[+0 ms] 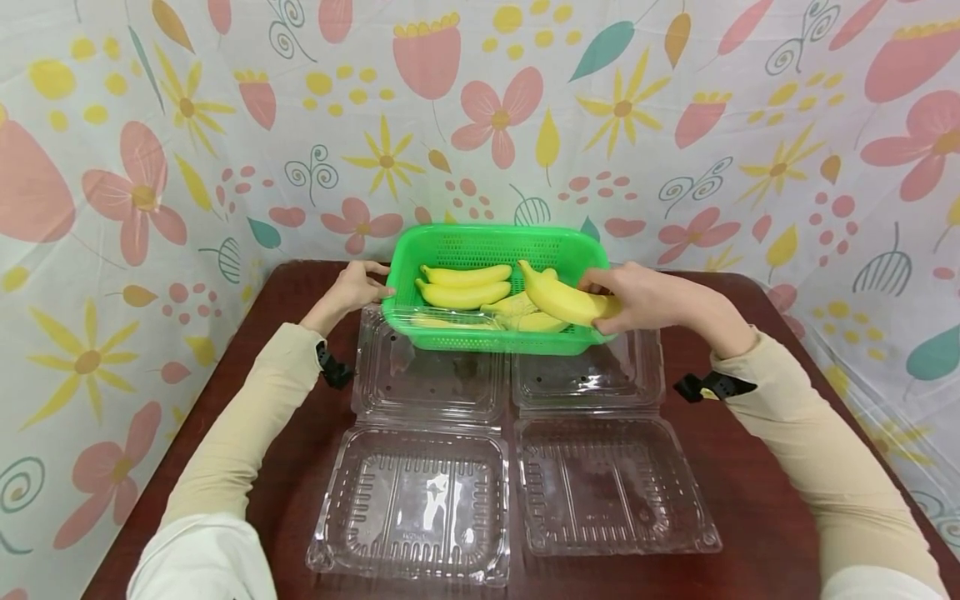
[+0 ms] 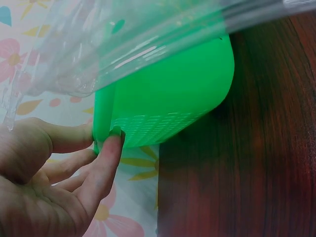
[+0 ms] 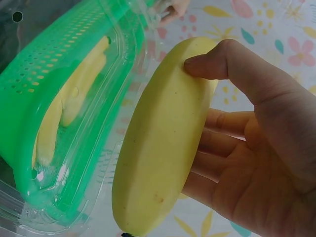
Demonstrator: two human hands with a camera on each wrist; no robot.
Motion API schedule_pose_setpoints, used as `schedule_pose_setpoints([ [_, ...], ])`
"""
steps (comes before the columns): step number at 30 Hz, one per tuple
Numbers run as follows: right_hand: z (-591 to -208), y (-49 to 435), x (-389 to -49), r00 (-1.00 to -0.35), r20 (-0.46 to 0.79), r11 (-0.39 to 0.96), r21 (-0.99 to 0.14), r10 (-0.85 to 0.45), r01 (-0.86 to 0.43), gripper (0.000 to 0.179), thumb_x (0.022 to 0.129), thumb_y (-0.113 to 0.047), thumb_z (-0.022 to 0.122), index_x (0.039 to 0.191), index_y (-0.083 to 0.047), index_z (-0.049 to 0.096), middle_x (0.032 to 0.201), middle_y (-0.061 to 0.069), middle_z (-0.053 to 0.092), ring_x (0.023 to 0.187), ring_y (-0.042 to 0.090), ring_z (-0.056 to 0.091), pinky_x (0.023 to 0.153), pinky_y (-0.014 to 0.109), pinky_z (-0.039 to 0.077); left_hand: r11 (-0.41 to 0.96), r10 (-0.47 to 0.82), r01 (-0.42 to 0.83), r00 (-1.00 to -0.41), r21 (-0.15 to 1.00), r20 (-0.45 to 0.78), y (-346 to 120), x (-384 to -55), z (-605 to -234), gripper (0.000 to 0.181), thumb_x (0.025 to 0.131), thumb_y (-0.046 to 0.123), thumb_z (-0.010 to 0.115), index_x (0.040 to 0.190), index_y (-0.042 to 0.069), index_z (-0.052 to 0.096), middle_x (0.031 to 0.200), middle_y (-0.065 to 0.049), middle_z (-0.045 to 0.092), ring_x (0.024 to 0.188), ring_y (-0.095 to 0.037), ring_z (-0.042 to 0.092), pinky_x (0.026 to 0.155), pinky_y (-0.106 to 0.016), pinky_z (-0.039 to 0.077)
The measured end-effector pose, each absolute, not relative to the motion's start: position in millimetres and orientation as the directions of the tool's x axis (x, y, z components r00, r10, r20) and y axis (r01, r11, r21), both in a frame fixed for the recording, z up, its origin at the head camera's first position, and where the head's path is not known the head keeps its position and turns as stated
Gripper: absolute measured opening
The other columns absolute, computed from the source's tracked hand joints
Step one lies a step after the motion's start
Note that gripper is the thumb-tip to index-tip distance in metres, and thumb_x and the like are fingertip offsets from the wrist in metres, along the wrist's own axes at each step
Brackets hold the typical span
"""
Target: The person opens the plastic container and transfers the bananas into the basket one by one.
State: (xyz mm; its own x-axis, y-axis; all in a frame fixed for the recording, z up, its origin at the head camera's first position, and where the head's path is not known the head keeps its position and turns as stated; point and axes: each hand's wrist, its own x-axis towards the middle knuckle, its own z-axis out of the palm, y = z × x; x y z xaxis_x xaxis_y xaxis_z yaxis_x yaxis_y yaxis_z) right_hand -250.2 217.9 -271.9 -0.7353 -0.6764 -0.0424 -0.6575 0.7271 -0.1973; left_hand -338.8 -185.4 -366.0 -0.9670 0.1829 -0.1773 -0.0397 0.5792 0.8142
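A yellow banana (image 3: 160, 143) is held in my right hand (image 1: 637, 296), thumb on one side and fingers on the other. In the head view this banana slants over the right part of a green basket (image 1: 495, 340). Several more bananas (image 1: 463, 295) lie inside the basket, some partly covered by the clear lids in front. At the basket's left end, my left hand (image 1: 352, 292) grips the rim. The left wrist view shows its thumb and fingers (image 2: 109, 160) pinching the green rim (image 2: 102, 116), with clear plastic hanging across above.
Two clear plastic clamshell boxes stand unfolded on the dark red table (image 1: 757, 467). The left box's base (image 1: 420, 500) and the right box's base (image 1: 611, 487) lie nearest me. Their lids (image 1: 431, 375) lean toward the basket. A flower-patterned curtain (image 1: 495, 167) surrounds the table.
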Motion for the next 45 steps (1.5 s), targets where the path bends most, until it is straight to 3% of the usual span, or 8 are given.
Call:
schedule_pose_setpoints([
  [13,-276,215,-258,-0.734,-0.042,0.724,-0.213,-0.678,-0.656,0.035,0.072,-0.016,0.069,0.105,-0.008,0.057,0.079,-0.002,0.056,0.061,0.009,0.044,0.056,0.021,0.039,0.579,0.172,-0.057,-0.966,0.813,-0.191,-186,-339,-367,0.051,0.087,0.012,0.061,0.135,0.003,0.043,0.114,-0.025,0.06,0.088,-0.025,0.067,0.071,-0.032,0.057],
  [29,-280,211,-270,-0.74,-0.032,0.728,-0.215,-0.671,-0.651,0.038,0.076,-0.02,0.069,0.109,-0.006,0.057,0.089,0.001,0.061,0.067,0.011,0.048,0.06,0.023,0.042,0.581,0.175,-0.049,-0.967,0.812,-0.183,-187,-339,-368,0.051,0.088,0.012,0.06,0.135,0.003,0.043,0.114,-0.025,0.059,0.088,-0.025,0.067,0.071,-0.031,0.057],
  [36,-275,212,-272,-0.753,-0.026,0.741,-0.203,-0.657,-0.64,0.036,0.077,-0.019,0.069,0.109,-0.008,0.057,0.085,0.0,0.06,0.065,0.01,0.046,0.059,0.024,0.04,0.583,0.169,-0.065,-0.965,0.81,-0.199,-186,-340,-368,0.052,0.088,0.013,0.06,0.135,0.004,0.042,0.114,-0.025,0.059,0.096,-0.033,0.064,0.073,-0.032,0.056],
  [45,-275,213,-278,-0.755,-0.008,0.741,-0.196,-0.656,-0.642,0.034,0.082,-0.017,0.065,0.113,-0.005,0.056,0.084,0.002,0.058,0.064,0.012,0.044,0.058,0.024,0.038,0.606,0.17,-0.051,-0.967,0.794,-0.191,-186,-339,-367,0.051,0.089,0.014,0.06,0.136,0.004,0.042,0.114,-0.024,0.059,0.094,-0.031,0.064,0.074,-0.032,0.056],
])
